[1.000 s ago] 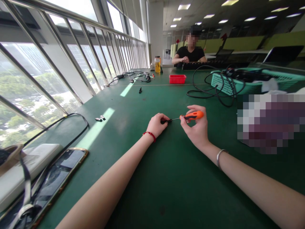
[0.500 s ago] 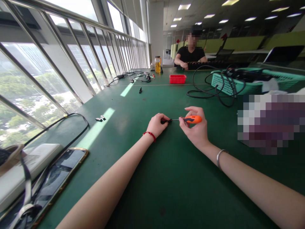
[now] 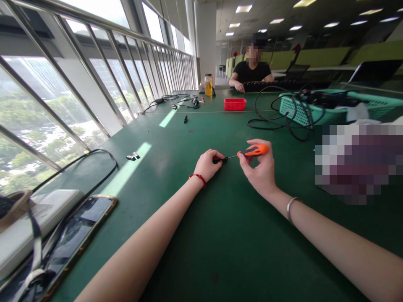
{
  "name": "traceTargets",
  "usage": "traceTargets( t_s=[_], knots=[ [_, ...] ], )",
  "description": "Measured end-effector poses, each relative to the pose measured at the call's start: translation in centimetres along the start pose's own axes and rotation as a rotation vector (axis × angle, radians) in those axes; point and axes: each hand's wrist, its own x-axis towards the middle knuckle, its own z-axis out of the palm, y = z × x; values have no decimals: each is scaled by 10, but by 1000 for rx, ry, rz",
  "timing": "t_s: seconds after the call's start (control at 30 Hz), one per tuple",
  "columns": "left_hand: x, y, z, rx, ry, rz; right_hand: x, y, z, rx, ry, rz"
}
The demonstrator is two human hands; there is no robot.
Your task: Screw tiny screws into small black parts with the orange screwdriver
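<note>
My left hand (image 3: 208,164) is closed on a small black part (image 3: 221,160), pinching it low over the green table (image 3: 176,218); most of the part is hidden by the fingers, so its kind is unclear. Between thumb and fingers, my right hand (image 3: 260,170) grips an orange and black screwdriver (image 3: 257,150). The screwdriver's thin shaft points left, and its tip meets the right end of the black part. Its handle slopes slightly upward to the right.
Small black pieces (image 3: 133,156) lie to the left, and another black piece (image 3: 185,119) farther off. A red bin (image 3: 234,104), a jar (image 3: 208,85) and a cable-filled green basket (image 3: 297,110) stand beyond. A phone (image 3: 85,226) rests at left. A person (image 3: 252,73) sits opposite.
The screwdriver's handle has tilted upward and turned in my right hand, with the fingers shifting slightly. My left hand and the black part have stayed in place.
</note>
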Motion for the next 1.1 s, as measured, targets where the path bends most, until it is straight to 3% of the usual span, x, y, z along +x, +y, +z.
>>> traceTargets(
  t_s=[0.13,0.3,0.5,0.7,1.1],
  knots=[
    [0,1,-1,5,-2,-5,0,2,0,22,20,-17],
    [-1,2,-1,2,3,-3,0,-3,-1,-35,-47,16],
    [0,0,0,2,6,0,0,0,1,7,15,-40],
    [-1,2,0,1,2,-10,0,-2,-1,-69,-39,60],
    [0,1,1,18,17,5,-5,-11,0,-9,-119,-23]
  ],
)
